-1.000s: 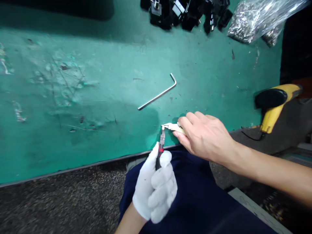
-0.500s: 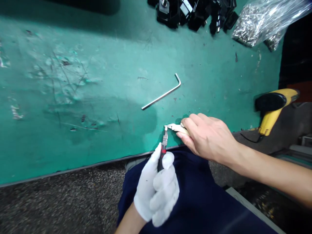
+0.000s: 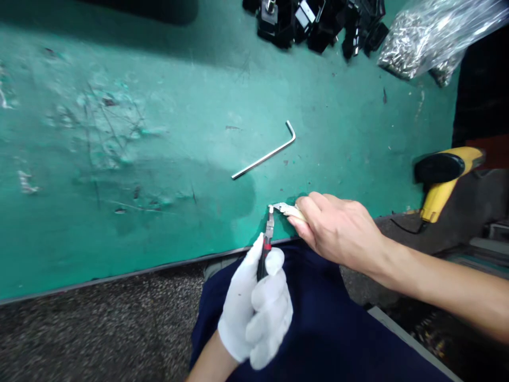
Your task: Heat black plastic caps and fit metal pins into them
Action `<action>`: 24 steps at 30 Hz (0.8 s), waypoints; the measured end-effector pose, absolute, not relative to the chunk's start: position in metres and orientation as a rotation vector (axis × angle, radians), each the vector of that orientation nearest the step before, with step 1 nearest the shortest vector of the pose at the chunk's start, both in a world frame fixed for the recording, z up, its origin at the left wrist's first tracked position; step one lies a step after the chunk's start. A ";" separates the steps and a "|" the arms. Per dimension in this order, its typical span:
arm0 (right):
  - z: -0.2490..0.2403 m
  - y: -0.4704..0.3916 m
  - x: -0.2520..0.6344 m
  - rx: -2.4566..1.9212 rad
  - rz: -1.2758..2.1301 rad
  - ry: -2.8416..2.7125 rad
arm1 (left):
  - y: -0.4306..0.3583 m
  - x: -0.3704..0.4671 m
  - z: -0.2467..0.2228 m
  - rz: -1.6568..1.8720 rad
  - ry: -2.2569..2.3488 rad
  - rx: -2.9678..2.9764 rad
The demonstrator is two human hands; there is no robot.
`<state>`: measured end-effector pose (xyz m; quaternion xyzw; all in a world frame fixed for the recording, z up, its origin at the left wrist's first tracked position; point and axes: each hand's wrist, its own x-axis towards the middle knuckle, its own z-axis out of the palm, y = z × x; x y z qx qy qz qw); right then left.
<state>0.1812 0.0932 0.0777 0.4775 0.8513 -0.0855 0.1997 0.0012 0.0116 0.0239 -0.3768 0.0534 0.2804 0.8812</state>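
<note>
My left hand [image 3: 256, 313], in a white glove, is closed around pliers [image 3: 269, 229] with black and red handles. Their jaws point up and hold a small pale piece [image 3: 271, 209] too tiny to name. Bare, my right hand [image 3: 338, 225] grips cream-handled pliers [image 3: 292, 211] whose narrow metal tip points left. That tip meets or nearly meets the small piece; exact contact is hard to make out. Both tools are at the front edge of the green table. An L-shaped hex key [image 3: 264, 157] lies just beyond them.
Several black parts [image 3: 278, 26] stand at the back of the green table [image 3: 178, 106]. Clear bags of small metal pieces [image 3: 405, 45] lie at the back right. A yellow and black heat gun [image 3: 443, 183] is at the right edge, its cord hanging down.
My right hand has dipped slightly, and the cream-handled pliers have tilted a little at the small piece. My left hand and its pliers stay almost still.
</note>
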 end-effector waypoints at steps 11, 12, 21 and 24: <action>0.078 0.083 0.176 1.547 -0.321 2.246 | 0.014 0.003 0.029 0.568 0.223 -0.795; 0.078 0.084 0.177 1.573 -0.316 2.222 | 0.014 0.003 0.029 0.574 0.233 -0.801; 0.084 0.088 0.179 1.540 -0.425 2.298 | 0.013 0.005 0.027 0.577 0.207 -0.777; 0.084 0.089 0.177 1.502 -0.352 2.317 | 0.013 0.005 0.027 0.576 0.192 -0.782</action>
